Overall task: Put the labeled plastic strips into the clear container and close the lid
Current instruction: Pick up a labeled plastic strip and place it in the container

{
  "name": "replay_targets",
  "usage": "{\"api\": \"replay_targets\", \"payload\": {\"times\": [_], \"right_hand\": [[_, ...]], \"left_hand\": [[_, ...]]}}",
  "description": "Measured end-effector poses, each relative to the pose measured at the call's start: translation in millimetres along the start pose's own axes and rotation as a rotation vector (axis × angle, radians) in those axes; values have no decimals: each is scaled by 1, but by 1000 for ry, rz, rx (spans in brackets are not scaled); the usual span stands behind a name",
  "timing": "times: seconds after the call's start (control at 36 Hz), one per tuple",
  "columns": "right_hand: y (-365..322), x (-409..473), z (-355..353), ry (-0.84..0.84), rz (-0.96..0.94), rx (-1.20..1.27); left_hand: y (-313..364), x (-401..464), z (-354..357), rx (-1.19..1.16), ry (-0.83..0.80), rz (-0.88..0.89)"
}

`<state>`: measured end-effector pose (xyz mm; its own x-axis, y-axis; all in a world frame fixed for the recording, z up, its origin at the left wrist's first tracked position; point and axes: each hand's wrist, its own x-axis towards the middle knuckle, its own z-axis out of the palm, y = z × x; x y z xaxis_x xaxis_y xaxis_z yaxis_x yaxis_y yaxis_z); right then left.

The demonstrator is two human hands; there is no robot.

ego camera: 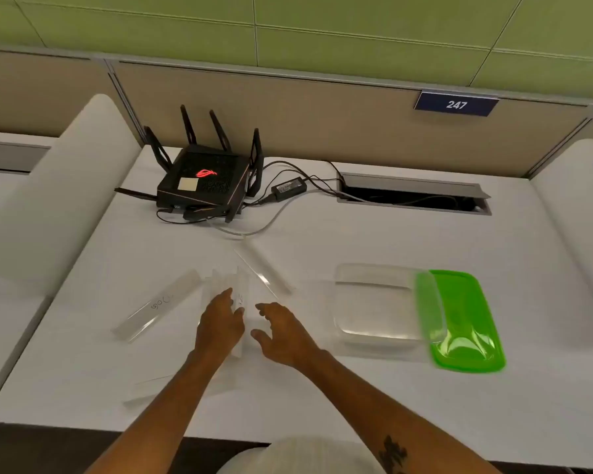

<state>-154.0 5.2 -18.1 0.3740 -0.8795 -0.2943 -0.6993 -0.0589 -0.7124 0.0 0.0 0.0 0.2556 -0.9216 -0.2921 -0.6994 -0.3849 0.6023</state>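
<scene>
Several clear plastic strips lie on the white table. One strip with handwriting [158, 304] rests at the left, a thin one [259, 273] slants at the middle, another [151, 388] lies under my left forearm. My left hand [220, 325] lies flat on a small bunch of strips [242, 295], fingers spread. My right hand [279, 328] hovers just right of that bunch, fingers apart, holding nothing. The clear container [374, 302] stands uncovered at the right. Its green lid [466, 319] leans against the container's right side.
A black router [204, 181] with antennas, a power brick [290, 188] and cables sit at the back of the table. A cable slot [413, 193] opens at the back right. White dividers flank the desk on both sides.
</scene>
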Motion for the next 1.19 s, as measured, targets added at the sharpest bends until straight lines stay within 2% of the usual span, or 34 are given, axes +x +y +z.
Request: {"api": "replay_targets", "payload": {"times": [0.17, 0.39, 0.72, 1.0, 1.19], "right_hand": [[-8, 9, 18, -5, 190, 113], [-17, 27, 30, 59, 233, 232], [-53, 39, -19, 233, 133, 529], [-54, 37, -85, 364, 32, 497], [-31, 16, -143, 412, -33, 394]], "left_hand": [[2, 4, -5, 40, -49, -20], [10, 10, -8, -41, -5, -41], [42, 13, -35, -335, 133, 84], [96, 12, -37, -588, 132, 95], [137, 6, -22, -680, 37, 153]]}}
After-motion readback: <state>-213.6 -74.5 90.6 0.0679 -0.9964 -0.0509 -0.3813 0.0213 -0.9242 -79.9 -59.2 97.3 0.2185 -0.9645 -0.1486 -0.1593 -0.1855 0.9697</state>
